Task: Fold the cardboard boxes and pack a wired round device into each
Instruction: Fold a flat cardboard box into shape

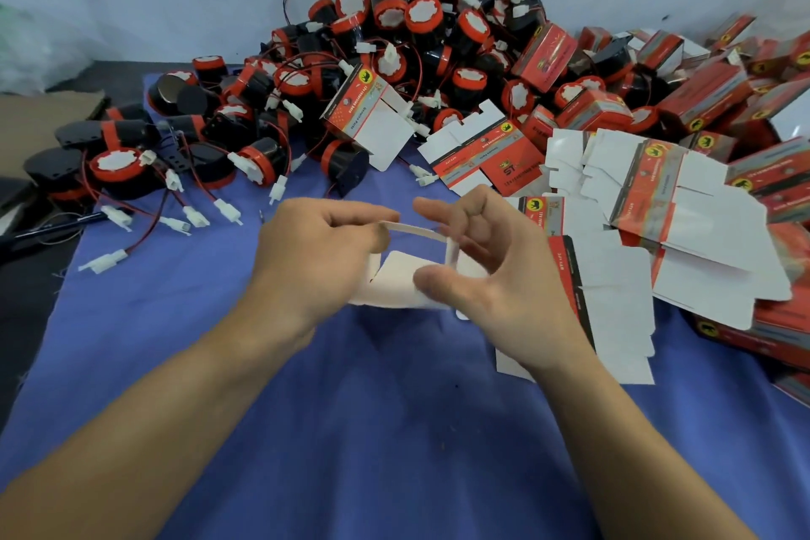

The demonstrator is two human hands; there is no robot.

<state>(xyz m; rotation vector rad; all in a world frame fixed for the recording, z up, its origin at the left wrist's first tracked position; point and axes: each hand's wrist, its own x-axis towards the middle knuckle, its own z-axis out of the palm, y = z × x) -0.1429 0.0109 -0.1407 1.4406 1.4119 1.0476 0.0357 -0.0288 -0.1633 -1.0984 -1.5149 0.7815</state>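
The half-folded white-lined cardboard box (403, 281) hangs over the blue cloth (394, 430), apparently held so its walls square up. The left grip (324, 250) pinches the left wall, and the right grip (477, 263) clasps the right corner between thumb and bent fingers. Black-and-red wired round devices (394, 48) lie piled beyond.

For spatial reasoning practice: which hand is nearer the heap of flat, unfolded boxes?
Right. The right hand lies beside the flat boxes; the left hand is farther off, across the held box.
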